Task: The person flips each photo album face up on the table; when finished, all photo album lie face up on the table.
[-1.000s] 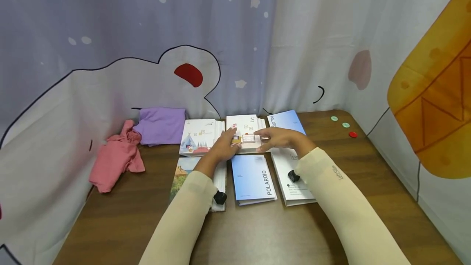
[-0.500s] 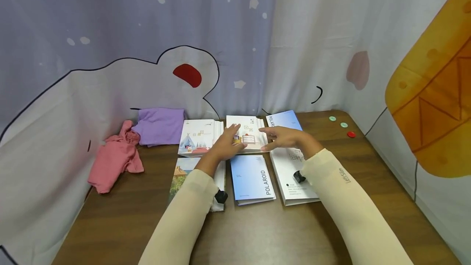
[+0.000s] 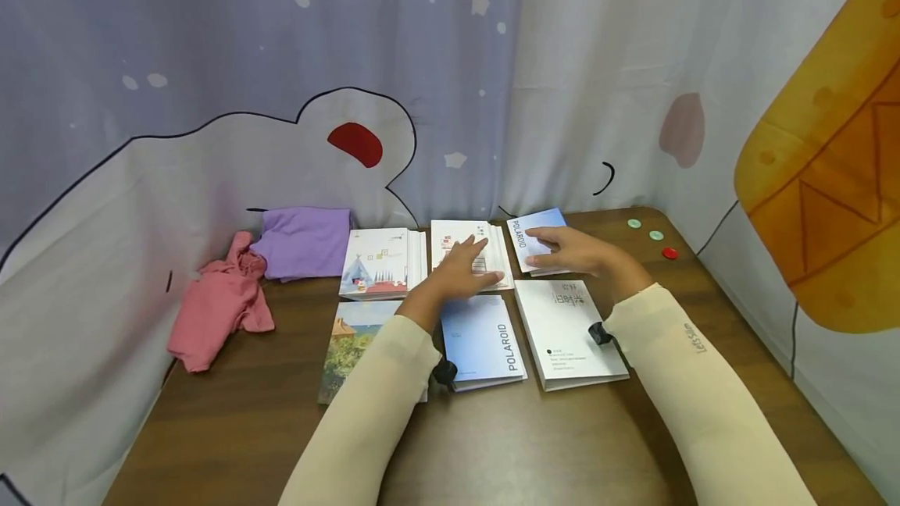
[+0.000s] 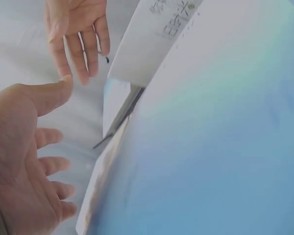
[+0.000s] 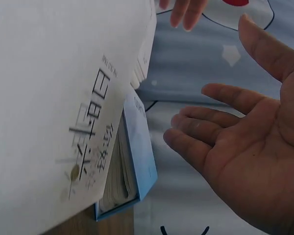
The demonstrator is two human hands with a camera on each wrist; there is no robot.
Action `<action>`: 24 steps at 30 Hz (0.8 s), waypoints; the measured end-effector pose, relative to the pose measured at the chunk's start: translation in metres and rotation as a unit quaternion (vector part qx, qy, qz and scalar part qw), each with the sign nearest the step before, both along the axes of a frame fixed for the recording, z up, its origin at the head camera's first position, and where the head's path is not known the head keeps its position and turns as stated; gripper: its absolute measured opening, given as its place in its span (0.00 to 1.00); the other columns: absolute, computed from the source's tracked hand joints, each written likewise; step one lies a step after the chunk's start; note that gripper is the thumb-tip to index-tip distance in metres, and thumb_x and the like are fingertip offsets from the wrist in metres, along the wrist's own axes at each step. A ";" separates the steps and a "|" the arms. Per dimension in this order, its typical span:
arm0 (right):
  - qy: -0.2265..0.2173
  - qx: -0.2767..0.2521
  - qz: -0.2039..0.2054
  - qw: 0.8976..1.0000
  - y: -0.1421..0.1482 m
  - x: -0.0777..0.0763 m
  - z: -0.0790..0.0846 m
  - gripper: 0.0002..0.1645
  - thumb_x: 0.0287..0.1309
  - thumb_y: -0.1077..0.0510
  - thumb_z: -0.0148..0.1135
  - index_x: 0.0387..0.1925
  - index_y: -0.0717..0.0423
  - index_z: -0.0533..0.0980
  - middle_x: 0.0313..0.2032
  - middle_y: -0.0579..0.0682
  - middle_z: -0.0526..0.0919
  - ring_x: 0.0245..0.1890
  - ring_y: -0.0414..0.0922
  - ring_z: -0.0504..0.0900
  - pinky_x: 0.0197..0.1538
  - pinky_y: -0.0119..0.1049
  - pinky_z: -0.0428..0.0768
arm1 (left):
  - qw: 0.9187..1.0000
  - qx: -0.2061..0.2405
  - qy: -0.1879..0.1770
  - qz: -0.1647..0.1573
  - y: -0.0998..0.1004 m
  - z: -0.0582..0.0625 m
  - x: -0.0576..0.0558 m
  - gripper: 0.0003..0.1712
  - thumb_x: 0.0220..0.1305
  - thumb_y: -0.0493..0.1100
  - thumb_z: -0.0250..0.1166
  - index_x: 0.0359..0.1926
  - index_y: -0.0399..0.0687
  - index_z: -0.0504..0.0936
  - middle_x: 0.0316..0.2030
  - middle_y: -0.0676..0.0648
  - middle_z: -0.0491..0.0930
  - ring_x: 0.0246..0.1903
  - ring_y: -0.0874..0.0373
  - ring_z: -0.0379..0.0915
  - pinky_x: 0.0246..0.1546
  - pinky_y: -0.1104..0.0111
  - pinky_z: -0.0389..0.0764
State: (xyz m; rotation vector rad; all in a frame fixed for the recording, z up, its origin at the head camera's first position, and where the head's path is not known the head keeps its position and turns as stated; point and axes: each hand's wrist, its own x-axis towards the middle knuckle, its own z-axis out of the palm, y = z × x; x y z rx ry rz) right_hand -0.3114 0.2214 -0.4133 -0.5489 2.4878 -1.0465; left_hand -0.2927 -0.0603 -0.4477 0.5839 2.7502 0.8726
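My left hand (image 3: 457,273) is over the front edge of a white illustrated book (image 3: 450,236) in the back row, fingers spread, holding nothing. Below it lies a blue POLAROID album (image 3: 485,350). My right hand (image 3: 587,252) hovers at a second blue POLAROID album (image 3: 537,220) at the back right, thumb and fingers apart; whether it touches the album cannot be told. In the right wrist view, a gap shows between this hand (image 5: 245,132) and the album (image 5: 141,147). A thick white book (image 3: 566,334) lies in front of that album.
Another white illustrated book (image 3: 376,256) and a book with a landscape cover (image 3: 344,358) lie at the left. Beyond them are a folded purple cloth (image 3: 305,244) and a crumpled pink cloth (image 3: 221,303). Green discs (image 3: 656,236) and a red disc (image 3: 670,254) lie back right. Curtains border the table.
Both hands have left the sides of the middle white illustrated book and moved right. The right hand is now at the back right POLAROID album; the left is over the book's front part.
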 end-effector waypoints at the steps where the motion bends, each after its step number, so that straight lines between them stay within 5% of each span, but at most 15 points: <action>1: 0.003 0.000 -0.008 1.000 0.005 0.000 0.000 0.53 0.74 0.41 0.70 0.86 0.58 0.58 0.84 0.66 0.60 0.85 0.66 0.58 0.85 0.64 0.60 | 1.000 -0.006 -0.002 -0.005 0.003 0.001 0.000 0.50 0.78 0.65 0.61 0.88 0.50 0.55 0.89 0.37 0.47 0.88 0.31 0.37 0.85 0.33 0.48; 12: -0.025 0.000 -0.050 0.998 0.053 -0.003 -0.008 0.52 0.79 0.42 0.64 0.86 0.64 0.53 0.86 0.71 0.51 0.86 0.72 0.49 0.85 0.70 0.54 | 0.997 -0.052 -0.043 -0.037 0.038 0.009 -0.001 0.53 0.77 0.73 0.56 0.89 0.54 0.52 0.90 0.39 0.42 0.88 0.30 0.31 0.86 0.33 0.43; 24: -0.067 -0.018 -0.051 0.996 0.073 -0.005 -0.028 0.55 0.78 0.41 0.65 0.87 0.65 0.51 0.86 0.72 0.51 0.86 0.73 0.48 0.84 0.74 0.51 | 0.994 -0.057 -0.070 -0.064 0.073 0.001 -0.002 0.53 0.79 0.78 0.47 0.90 0.55 0.51 0.90 0.40 0.41 0.89 0.33 0.30 0.87 0.36 0.37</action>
